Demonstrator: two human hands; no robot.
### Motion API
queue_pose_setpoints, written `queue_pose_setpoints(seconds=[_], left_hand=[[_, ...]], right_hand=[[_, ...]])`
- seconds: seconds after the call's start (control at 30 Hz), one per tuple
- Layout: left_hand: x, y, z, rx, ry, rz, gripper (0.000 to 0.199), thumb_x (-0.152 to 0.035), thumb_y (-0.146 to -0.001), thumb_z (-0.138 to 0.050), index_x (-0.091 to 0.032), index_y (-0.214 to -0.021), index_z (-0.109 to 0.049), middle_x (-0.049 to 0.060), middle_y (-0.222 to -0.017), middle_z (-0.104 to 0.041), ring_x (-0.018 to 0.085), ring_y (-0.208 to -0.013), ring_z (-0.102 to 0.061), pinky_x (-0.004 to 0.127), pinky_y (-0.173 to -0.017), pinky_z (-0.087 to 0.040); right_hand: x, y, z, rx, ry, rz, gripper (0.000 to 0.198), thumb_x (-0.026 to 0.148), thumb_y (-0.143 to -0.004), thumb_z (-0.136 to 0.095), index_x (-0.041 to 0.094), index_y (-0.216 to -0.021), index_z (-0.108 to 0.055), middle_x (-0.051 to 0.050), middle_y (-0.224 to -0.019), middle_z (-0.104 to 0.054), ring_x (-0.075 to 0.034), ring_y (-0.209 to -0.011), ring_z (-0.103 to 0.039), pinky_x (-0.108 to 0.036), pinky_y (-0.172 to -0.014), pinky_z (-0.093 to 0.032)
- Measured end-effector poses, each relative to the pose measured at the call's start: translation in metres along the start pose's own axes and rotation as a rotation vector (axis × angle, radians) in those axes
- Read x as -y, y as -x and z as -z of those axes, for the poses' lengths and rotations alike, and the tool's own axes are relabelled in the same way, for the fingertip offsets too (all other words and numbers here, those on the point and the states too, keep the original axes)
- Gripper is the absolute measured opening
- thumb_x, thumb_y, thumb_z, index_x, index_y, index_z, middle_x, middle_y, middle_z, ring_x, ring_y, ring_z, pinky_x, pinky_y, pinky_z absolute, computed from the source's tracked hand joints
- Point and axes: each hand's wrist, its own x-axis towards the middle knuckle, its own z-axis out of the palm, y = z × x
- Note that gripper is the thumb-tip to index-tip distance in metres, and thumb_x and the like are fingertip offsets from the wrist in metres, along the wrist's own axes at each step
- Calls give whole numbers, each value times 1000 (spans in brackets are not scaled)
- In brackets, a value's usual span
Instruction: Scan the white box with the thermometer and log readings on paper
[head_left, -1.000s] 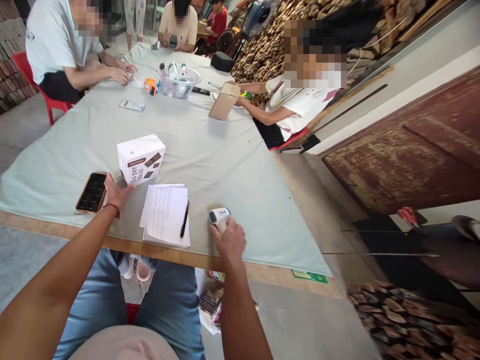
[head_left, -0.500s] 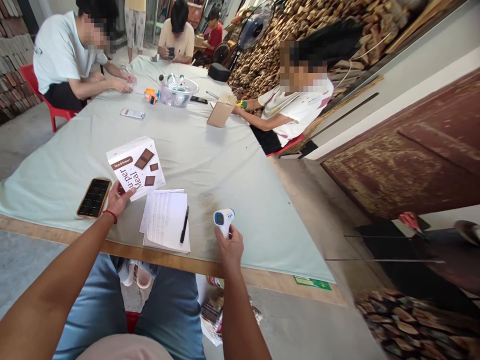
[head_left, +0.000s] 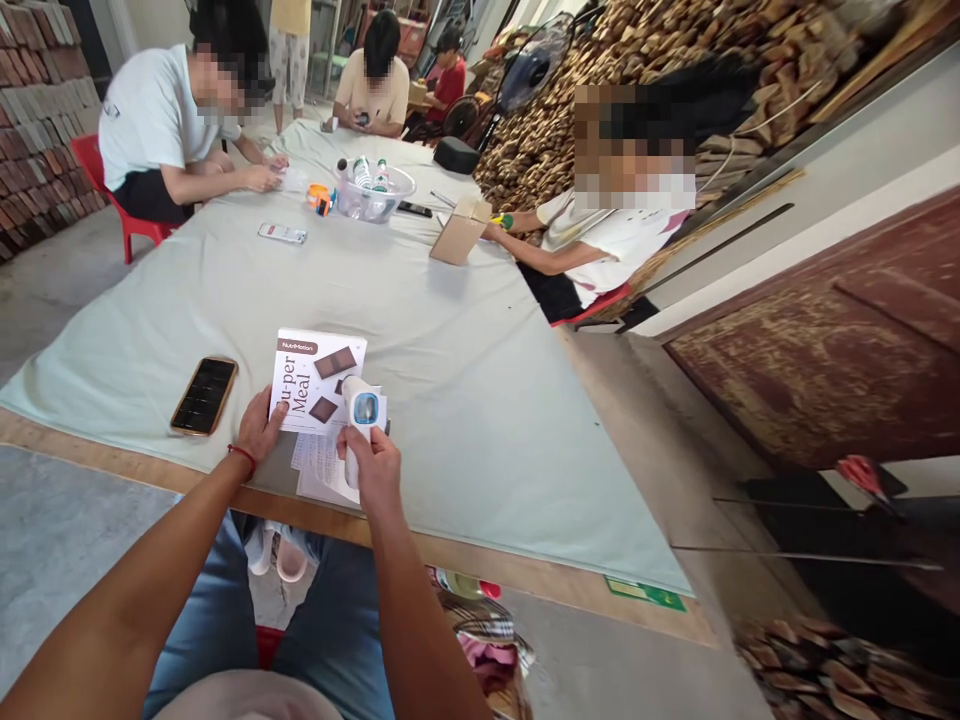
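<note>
You have a thin red bracelet point(head_left: 242, 456) around your left wrist point(head_left: 234, 468) and bare forearms point(head_left: 146, 590), with blue jeans point(head_left: 330, 610) below and a plain, pale pinkish-beige top point(head_left: 247, 700) at your waist.

On the desk point(head_left: 480, 440), a clear basin point(head_left: 373, 208) with bottles point(head_left: 363, 173). Just left of the basin, an orange-and-blue object point(head_left: 318, 197); nearer and farther left, a white phone point(head_left: 282, 233). Right of the basin, a slim dark device point(head_left: 415, 209), then a cardboard box point(head_left: 458, 234). Behind the basin, rightward, a black case point(head_left: 456, 156), a fan point(head_left: 532, 70), heaped firewood point(head_left: 637, 50); far left, stacked bricks point(head_left: 37, 120).
</note>
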Motion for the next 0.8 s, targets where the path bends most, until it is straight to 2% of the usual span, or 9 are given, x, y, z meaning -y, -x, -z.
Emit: queue_pose_setpoints(seconds=[0.27, 0.47, 0.8], left_hand=[[6, -2, -2, 28, -94, -56, 59, -57, -99, -23, -13, -122, -56, 14, -105, -66, 28, -97, -60, 43, -88, -48], [7, -2, -3, 27, -74, -56, 57, -55, -99, -24, -16, -125, -55, 13, -107, -65, 27, -99, -60, 41, -89, -47], [6, -1, -2, 35, -75, -56, 58, -56, -99, -23, -15, -124, -55, 14, -107, -66, 27, -98, -60, 42, -89, -47]], right_hand=[[1, -28, -27, -39, 84, 15, 33, 46, -75, -65, 21, -58, -52, 5, -53, -49, -12, -56, -41, -25, -56, -34], [0, -32, -30, -35, 93, -18, 33, 51, -76, -63, 21, -65, -56, 5, -55, -51, -12, -58, -44, -25, -57, -36], [-1, -31, -33, -27, 69, -10, 37, 51, -77, -61, 21, -60, -49, 4, -58, -50, -11, -58, -43, -25, -57, -35]])
